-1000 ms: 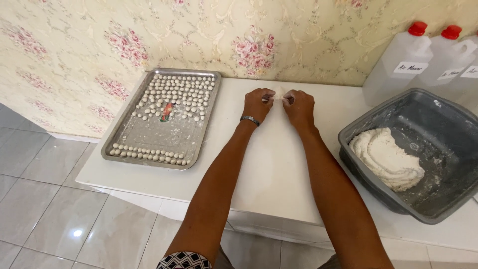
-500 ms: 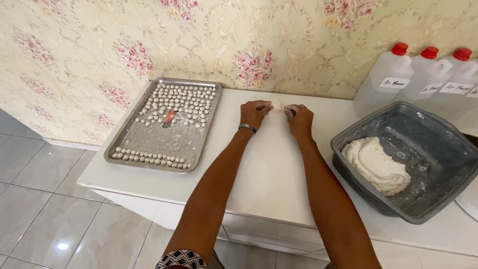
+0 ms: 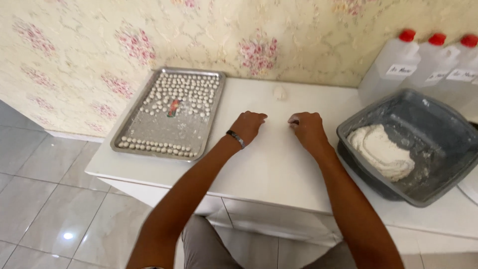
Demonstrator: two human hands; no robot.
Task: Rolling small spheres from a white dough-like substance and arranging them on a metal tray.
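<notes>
Both hands are set knuckles-up on the white counter (image 3: pixel 279 164), fingers curled. Left hand (image 3: pixel 247 125): nothing seen in it. Right hand (image 3: pixel 306 128): a small bit seems pinched at the fingertips, contents unclear. Dough lump (image 3: pixel 280 92) lies apart, near the wall. Judgement: bits are best kept as small as the balls on the tray (image 3: pixel 149 130); the grey tub (image 3: pixel 438 114) holds the bulk dough (image 3: pixel 381 152).

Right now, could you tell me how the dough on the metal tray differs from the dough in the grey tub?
The dough on the metal tray is split into many small white balls laid in rows; the dough in the grey tub is one large, rough lump. The balls lie left of the left hand; the lump sits right of the right hand. Both are pale white dough.
</notes>
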